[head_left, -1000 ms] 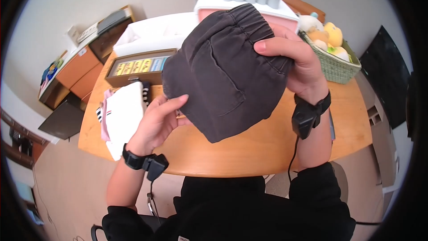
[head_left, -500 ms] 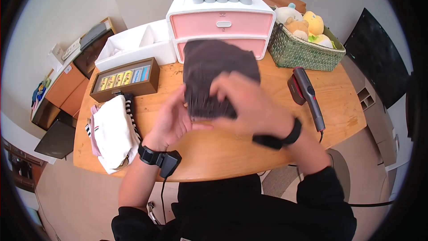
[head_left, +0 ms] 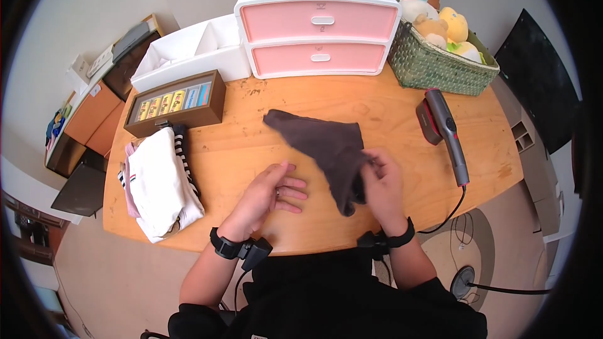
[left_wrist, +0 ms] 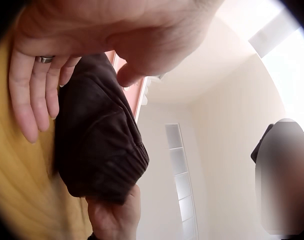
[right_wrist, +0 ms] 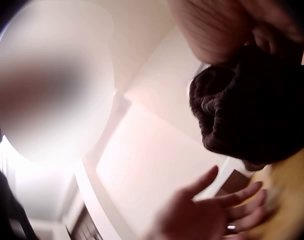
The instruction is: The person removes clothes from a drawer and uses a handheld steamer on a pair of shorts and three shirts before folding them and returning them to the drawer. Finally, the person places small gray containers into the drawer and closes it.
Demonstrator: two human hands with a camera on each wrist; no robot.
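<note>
A dark grey garment (head_left: 330, 144) with a gathered band hangs over the middle of the table, its left corner pointing to the back left. My right hand (head_left: 384, 185) grips the gathered band at the garment's right side; that band shows in the right wrist view on the dark cloth (right_wrist: 252, 110). My left hand (head_left: 260, 201) is held apart to the left, fingers spread and holding nothing. In the left wrist view the left hand (left_wrist: 92, 35) has loose fingers beside the cloth (left_wrist: 99, 130), and the right hand (left_wrist: 114, 217) is at its lower end.
Folded clothes (head_left: 157, 182) lie at the left, near a brown box (head_left: 217, 97) and a white bin (head_left: 188, 63). A pink drawer unit (head_left: 320, 19) stands behind. A basket of plush toys (head_left: 440, 66) and a corded handheld appliance (head_left: 449, 132) are on the right.
The garment has come down from being held up in both hands and turned, its band now at the right. My left hand has let go; my right hand has moved to the band's right side.
</note>
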